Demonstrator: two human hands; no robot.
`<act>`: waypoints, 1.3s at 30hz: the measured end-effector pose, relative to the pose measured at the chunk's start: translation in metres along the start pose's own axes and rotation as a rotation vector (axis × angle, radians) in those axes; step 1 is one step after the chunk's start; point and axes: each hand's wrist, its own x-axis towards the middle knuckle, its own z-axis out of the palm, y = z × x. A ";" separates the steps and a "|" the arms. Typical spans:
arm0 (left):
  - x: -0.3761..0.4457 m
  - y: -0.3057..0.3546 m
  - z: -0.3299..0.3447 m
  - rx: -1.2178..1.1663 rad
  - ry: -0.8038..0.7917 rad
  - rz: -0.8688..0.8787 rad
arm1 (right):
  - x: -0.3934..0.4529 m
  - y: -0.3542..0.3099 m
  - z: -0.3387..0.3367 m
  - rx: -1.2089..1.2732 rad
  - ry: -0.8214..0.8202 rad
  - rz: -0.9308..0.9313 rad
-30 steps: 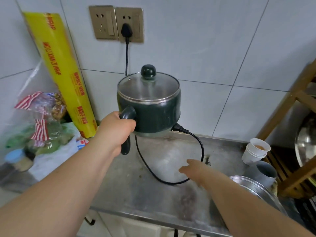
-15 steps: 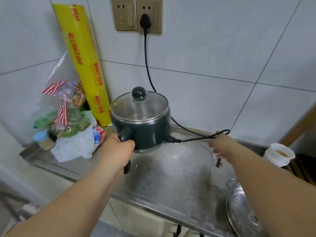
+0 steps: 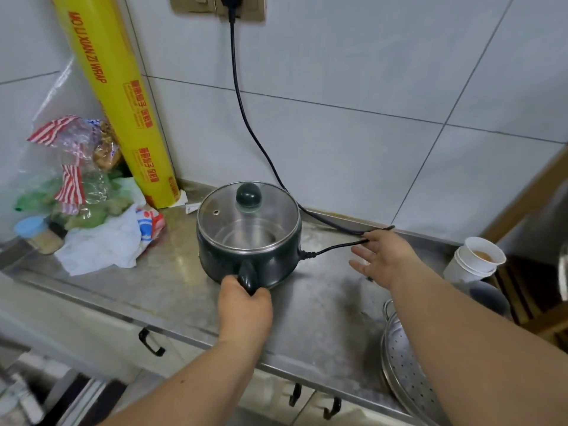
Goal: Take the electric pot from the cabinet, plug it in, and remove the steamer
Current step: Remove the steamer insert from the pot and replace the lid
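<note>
The dark green electric pot with a steel rim [image 3: 248,241] sits on the stainless steel table [image 3: 172,290], toward the back edge and roughly midway along it, its glass lid with a round dark knob [image 3: 248,195] on top. The left hand [image 3: 245,309] is wrapped around the pot's stubby black handle [image 3: 247,276], fingers clamped on it, which points toward the front edge; that grip looks meant to steady the pot and turn it square.

The black power cord [image 3: 246,118] runs from the wall socket [image 3: 233,7] down the tiles, loops along the back edge and comes into the pot's right side. The right hand [image 3: 385,259] hovers flat over that loop, fingers [image 3: 373,239] spread apart and just touching the cord, seemingly pushing the slack toward the wall so it lies clear of the working space.

A perforated steel steamer tray [image 3: 408,370] rests at the front right corner, well apart from the pot. Judging by that, the plugging and the removal seem done, and only tidying remains. A yellow roll of cling wrap [image 3: 123,103] leans in the back left corner beside plastic bags [image 3: 76,186]; stacked paper cups [image 3: 476,259] stand at the right edge.
</note>
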 end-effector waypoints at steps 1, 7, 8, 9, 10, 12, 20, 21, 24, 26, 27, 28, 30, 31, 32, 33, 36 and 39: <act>-0.005 -0.002 0.006 0.000 -0.011 -0.003 | -0.002 0.001 -0.001 -0.025 0.007 0.000; -0.026 -0.002 0.033 -0.042 0.004 -0.033 | -0.011 0.009 -0.001 -0.067 0.006 -0.019; -0.028 0.000 0.036 -0.071 -0.006 -0.051 | -0.013 0.010 0.001 -0.075 -0.009 -0.022; -0.030 0.001 0.039 -0.093 -0.019 -0.065 | -0.015 0.010 0.003 -0.088 -0.025 -0.026; -0.032 0.002 0.043 -0.080 -0.027 -0.049 | -0.018 0.011 0.006 -0.098 -0.039 -0.030; -0.034 0.001 0.050 0.000 -0.048 0.049 | -0.025 0.013 0.012 -0.140 -0.084 -0.039; -0.024 0.003 0.066 0.393 -0.587 0.163 | -0.054 0.032 0.021 -0.530 -0.200 -0.137; -0.019 0.003 0.060 0.516 -0.660 0.213 | -0.057 0.034 0.020 -0.577 -0.207 -0.155; -0.003 -0.016 0.030 0.562 -0.728 0.029 | -0.066 0.041 0.019 -0.760 -0.274 -0.199; 0.009 -0.030 0.000 0.310 -0.618 -0.297 | -0.070 0.045 0.020 -0.935 -0.280 -0.251; 0.019 -0.036 -0.014 0.199 -0.514 -0.367 | -0.070 0.047 0.021 -0.998 -0.262 -0.283; 0.032 -0.040 -0.026 0.117 -0.390 -0.376 | -0.070 0.049 0.021 -1.029 -0.242 -0.310; 0.060 -0.037 -0.044 -0.034 -0.128 -0.284 | -0.069 0.049 0.022 -1.030 -0.217 -0.331; 0.072 -0.028 -0.048 -0.117 -0.042 -0.227 | -0.068 0.048 0.023 -1.021 -0.212 -0.331; 0.080 -0.018 -0.050 -0.187 -0.033 -0.163 | -0.069 0.047 0.023 -1.014 -0.205 -0.324; 0.085 -0.008 -0.048 -0.244 -0.088 -0.108 | -0.069 0.047 0.023 -1.006 -0.199 -0.319; 0.090 0.011 -0.036 -0.249 -0.274 -0.071 | -0.068 0.047 0.024 -0.993 -0.177 -0.297; 0.095 0.014 -0.028 -0.207 -0.321 -0.048 | -0.065 0.046 0.025 -0.980 -0.161 -0.285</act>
